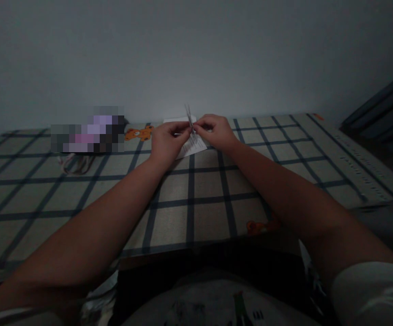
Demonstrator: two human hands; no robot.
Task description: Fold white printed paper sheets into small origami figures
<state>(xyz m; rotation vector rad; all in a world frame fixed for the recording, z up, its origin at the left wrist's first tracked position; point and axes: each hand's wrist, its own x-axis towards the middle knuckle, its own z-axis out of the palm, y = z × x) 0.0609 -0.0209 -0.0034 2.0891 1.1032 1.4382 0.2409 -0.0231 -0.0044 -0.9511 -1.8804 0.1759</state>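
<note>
Above a white sheet of paper, my two hands meet at the fingertips. My left hand is closed in a pinch on the lower part of a bundle of thin, dark, upright strands. From the other side, my right hand pinches the same bundle with thumb and forefinger. The strands stick up past the fingers and fan out a little; their exact kind is too small and dim to tell. Print shows faintly on the paper, and the hands cover part of it.
A checked tablecloth with bear prints covers the table. At the left lies a blurred-out purple and dark item, with a looped pale cord in front of it. A plain wall stands behind; dark slatted furniture is at the right.
</note>
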